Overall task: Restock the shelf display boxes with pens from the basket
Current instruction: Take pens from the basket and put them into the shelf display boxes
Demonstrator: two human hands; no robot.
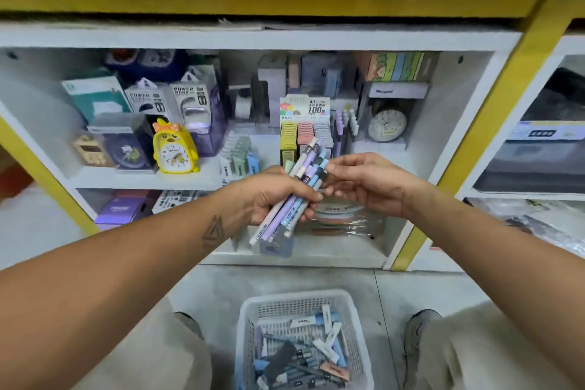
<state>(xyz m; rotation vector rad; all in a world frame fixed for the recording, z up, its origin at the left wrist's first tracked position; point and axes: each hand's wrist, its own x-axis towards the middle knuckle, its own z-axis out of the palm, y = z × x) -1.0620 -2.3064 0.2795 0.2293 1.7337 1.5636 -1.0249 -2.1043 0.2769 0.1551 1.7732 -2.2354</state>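
My left hand (272, 196) grips a bundle of pens (297, 190) in white, lilac and blue, held slanting in front of the shelf. My right hand (364, 182) reaches in from the right, and its fingertips pinch the upper end of a pen in the bundle. Behind the bundle, on the middle shelf, a display box (305, 123) with a printed header card holds coloured items, and a row of upright pens (345, 127) stands beside it. A white mesh basket (357, 320) sits on the floor between my feet with several pens and small boxes in it.
The middle shelf also carries a yellow chick alarm clock (174, 149), power bank boxes (190, 104), a round clock in a box (387, 125) and small eraser packs (240, 158). Below, a lower shelf holds a lilac box (118, 209) and wrapped goods. Yellow shelf posts (493, 123) frame the bay.
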